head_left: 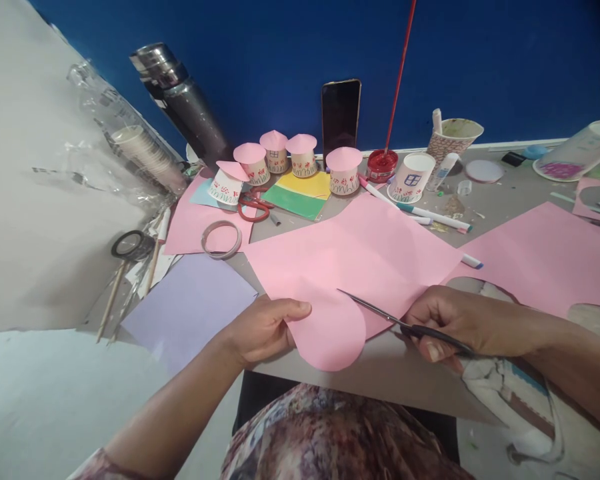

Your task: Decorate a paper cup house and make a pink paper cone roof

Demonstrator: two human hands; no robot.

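Note:
A large sheet of pink paper (340,247) lies in front of me, with a rounded, partly cut-out piece curving toward my body. My left hand (267,327) grips the paper's near left edge, thumb on top. In my right hand (450,327) is a pair of black-handled scissors (380,312); its blades lie along the cut at the right of the rounded piece. Behind the sheet stand several small paper cups with pink cone roofs, one of them a roofed cup (344,175). A drawn-on cup (412,179) has no roof.
At left are a roll of tape (221,240), red-handled scissors (254,208), purple paper (190,310) and a dark flask (180,100). A phone (341,117) leans on the blue wall. Markers (435,217) lie behind the sheet; more pink paper (540,257) is at right.

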